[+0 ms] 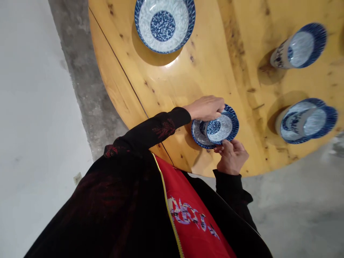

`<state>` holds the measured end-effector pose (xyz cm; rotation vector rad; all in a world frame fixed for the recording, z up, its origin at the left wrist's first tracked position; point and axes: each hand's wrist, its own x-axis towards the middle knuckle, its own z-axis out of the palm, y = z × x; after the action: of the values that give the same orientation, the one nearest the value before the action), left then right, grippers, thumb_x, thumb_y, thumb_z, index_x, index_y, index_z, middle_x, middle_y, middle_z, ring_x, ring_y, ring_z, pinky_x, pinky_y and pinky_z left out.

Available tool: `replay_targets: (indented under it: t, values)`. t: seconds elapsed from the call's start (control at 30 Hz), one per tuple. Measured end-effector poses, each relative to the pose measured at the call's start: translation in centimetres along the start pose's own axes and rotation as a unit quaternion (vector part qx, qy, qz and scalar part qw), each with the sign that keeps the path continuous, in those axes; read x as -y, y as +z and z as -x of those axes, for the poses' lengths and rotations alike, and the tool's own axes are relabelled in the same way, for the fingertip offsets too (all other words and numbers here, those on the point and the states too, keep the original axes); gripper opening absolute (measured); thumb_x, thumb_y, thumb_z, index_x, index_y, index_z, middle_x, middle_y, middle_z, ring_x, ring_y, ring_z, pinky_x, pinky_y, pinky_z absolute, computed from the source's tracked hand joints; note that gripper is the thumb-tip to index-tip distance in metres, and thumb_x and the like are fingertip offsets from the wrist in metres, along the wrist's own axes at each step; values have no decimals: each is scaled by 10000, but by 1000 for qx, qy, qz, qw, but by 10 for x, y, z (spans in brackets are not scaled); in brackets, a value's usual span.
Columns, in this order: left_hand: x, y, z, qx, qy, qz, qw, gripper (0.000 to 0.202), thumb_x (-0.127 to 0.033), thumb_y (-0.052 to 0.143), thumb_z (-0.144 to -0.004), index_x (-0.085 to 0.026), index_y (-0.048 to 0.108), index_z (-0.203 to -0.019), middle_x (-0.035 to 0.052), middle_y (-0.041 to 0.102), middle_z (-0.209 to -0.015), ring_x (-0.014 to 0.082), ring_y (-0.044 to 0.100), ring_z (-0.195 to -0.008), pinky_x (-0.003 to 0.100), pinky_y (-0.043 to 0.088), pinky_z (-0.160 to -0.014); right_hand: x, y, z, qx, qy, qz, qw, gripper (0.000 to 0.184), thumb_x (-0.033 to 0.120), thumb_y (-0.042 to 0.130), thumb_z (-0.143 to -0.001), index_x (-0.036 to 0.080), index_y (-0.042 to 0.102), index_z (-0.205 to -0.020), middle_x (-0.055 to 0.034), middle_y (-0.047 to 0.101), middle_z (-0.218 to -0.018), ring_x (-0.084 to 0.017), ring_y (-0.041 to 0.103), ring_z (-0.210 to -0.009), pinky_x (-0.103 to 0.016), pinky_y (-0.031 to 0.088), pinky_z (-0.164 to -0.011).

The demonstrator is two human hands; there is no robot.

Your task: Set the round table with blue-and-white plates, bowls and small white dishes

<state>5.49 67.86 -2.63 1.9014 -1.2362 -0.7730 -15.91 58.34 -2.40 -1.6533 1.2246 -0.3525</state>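
Observation:
A small blue-and-white bowl [221,130] with a dark blue rim is between my two hands. It sits tilted inside or just over a larger blue-rimmed bowl [199,138], whose left side shows beneath it; whether the two touch is unclear. My left hand [208,107] is closed at the small bowl's far rim, its fingertips partly hidden. My right hand [232,156] pinches the near rim, thumb and fingers together. Both bowls are above the wooden table, close to its near edge.
A large blue-and-white bowl [163,27] stands on the round wooden table [209,75] at the far side. To the right are a tall stack of bowls [299,46] and, nearer, bowls nested at an angle [303,122]. Concrete floor [83,79] and a pale wall [27,107] lie left.

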Motion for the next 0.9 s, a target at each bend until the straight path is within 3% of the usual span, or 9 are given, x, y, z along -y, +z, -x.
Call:
replay_targets:
  t: [0.5,0.9]
  values:
    - [5,8,-5,-20,5,2,1000,245,-112,550,-822,-179,769,-912,98,756,-952,248,679,-921,361,429,-759,1,-1,3,2,-4,17,1000,187,337,707,-689,188,617,-758,64,562,-493,-116,542,-428,-225,469,-455]
    - [5,9,-5,-27,0,4,1000,219,-121,552,-838,-158,756,-910,108,750,-991,249,679,-938,358,411,-757,5,-1,5,4,4,6,1000,190,327,719,-663,185,623,-745,46,609,-504,-115,539,-420,-228,462,-454]
